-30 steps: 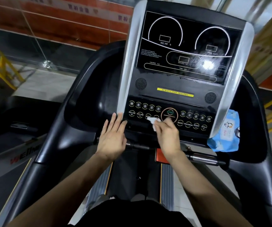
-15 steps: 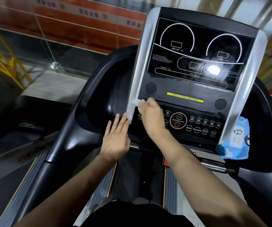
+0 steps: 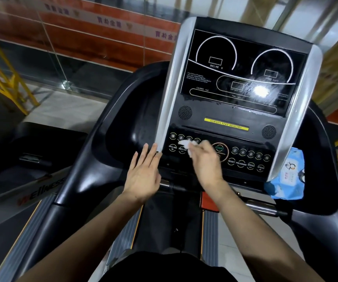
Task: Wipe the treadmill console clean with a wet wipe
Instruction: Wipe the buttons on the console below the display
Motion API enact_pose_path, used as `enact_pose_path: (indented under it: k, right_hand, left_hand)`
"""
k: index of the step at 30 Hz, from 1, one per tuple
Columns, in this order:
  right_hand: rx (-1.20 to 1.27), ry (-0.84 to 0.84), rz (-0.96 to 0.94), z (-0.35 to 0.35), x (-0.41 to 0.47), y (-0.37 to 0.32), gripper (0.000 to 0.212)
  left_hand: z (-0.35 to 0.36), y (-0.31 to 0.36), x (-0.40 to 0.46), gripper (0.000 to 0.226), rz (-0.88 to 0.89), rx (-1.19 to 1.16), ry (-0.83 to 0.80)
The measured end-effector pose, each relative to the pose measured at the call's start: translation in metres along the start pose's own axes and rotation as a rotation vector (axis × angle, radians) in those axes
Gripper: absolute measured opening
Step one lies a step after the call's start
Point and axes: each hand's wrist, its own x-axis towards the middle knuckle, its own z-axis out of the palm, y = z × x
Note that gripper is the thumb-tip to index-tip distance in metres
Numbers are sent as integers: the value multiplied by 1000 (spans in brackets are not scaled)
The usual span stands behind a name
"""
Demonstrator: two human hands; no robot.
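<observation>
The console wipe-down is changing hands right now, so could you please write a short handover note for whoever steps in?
Right hand: holds the wipe on the left buttons of the console.
Left hand: open, fingertips at the lower end of the left silver trim.
Wipe pack: blue, tucked by the console's right edge.
Done: the screen shows wet streaks.
Left: the rest of the button row, START and right-hand keys, then the trims.

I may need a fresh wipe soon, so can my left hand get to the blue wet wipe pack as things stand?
Probably not easily: the left hand is at the console's left edge, and the blue wet wipe pack sits at the far right, beyond the wiping right hand.
</observation>
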Motion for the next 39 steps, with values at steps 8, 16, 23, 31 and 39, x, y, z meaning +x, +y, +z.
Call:
enact_pose_path:
  k: [8,16,23,31,39]
  right_hand:
    - [15,322,356,-49,-28,60,18]
    - [80,-6,184,-9,-24,10,31]
    - [16,350,419,-49,-56,74,16]
    - [86,74,203,-45,-5,46,26]
    - [-27,394,525,-110,-24,155,21]
  left_hand:
    - [5,18,1,62,59,-6,-11]
    - [9,42,6,61,97,7,-24]
    - [16,59,11,60,183,12,-26]
    - [17,78,17,60,203,-4,-23]
    - [24,101,25,61,253,-7,-42]
